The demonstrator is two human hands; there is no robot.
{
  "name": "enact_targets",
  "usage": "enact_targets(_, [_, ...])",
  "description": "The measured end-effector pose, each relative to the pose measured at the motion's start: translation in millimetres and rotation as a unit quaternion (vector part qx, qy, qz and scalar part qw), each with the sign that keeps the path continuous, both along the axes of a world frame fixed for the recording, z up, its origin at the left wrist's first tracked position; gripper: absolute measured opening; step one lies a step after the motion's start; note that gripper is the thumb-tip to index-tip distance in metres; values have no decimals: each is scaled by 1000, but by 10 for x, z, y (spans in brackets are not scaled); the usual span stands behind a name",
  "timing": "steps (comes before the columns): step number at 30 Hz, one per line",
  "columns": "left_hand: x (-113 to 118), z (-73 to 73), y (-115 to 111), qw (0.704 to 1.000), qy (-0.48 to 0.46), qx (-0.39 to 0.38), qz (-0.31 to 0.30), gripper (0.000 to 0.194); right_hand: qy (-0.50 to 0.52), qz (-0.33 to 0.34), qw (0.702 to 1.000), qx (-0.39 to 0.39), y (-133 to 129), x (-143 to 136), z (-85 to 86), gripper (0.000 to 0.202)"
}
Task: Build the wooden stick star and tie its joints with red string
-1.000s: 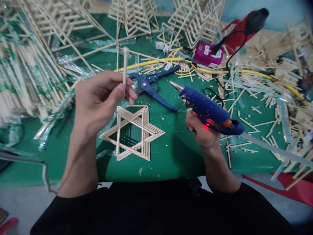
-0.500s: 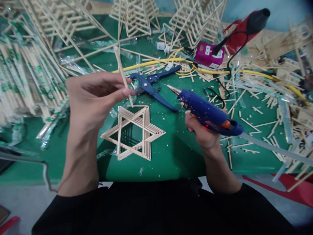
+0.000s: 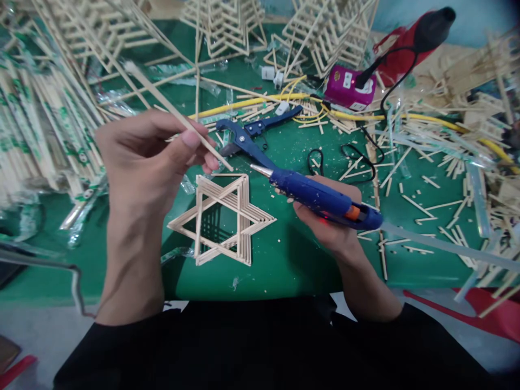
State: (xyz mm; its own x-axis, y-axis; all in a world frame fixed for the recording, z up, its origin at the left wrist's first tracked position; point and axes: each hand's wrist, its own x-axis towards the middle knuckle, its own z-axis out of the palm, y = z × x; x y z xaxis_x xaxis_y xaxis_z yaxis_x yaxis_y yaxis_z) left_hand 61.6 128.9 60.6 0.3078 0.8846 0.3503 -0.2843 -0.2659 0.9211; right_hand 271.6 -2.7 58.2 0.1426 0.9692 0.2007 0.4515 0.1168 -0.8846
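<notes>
Between thumb and fingers, my left hand (image 3: 150, 154) pinches a pale wooden chopstick (image 3: 164, 103), which slants down to the right. Its lower end hangs just above a star-shaped frame (image 3: 244, 227) of stacked sticks lying on the green table (image 3: 292, 271). Wrapped round a blue glue gun (image 3: 317, 192), my right hand (image 3: 329, 222) holds it with its metal nozzle pointing left, close to the stick's lower end but apart from it. A translucent glue stick (image 3: 439, 246) trails from the gun's back. Behind the nozzle lies a blue-handled cutter (image 3: 244, 138), partly covered by the gun.
Bundles of wrapped chopsticks (image 3: 44, 124) lie at left. Taller stick lattices (image 3: 227, 27) stand at the back. A purple power socket (image 3: 349, 89) with a black plug sits behind a yellow cable (image 3: 244, 103). Cut stick pieces (image 3: 422, 208) are scattered at right.
The chopstick has tilted from nearly upright to a slant, its top swinging left. My right hand has brought the glue gun left, nearer the stick's lower end.
</notes>
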Motion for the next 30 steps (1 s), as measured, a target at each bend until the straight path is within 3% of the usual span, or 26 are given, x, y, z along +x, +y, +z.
enact_targets(5, [13, -75, 49, 998, -46, 49, -13, 31, -7, 13, 1000, -13, -4, -12, -23, 27])
enact_targets(12, [29, -2, -9, 1000, -7, -3, 16, 34, -45, 33, 998, -9, -15, -4, -24, 27])
enact_targets(17, [55, -18, -32, 998, -21, 50, 11, 35, -70, 44, 996, -26, -14, -6, -20, 28])
enact_targets(23, [70, -15, -48, 999, -34, 38, 3, 28, -59, 32, 998, -4, -11, -25, -29, 29])
enact_targets(30, [54, -21, -48, 999, -24, 38, 4, 37, -67, 35, 997, -10, -18, -36, -20, 29])
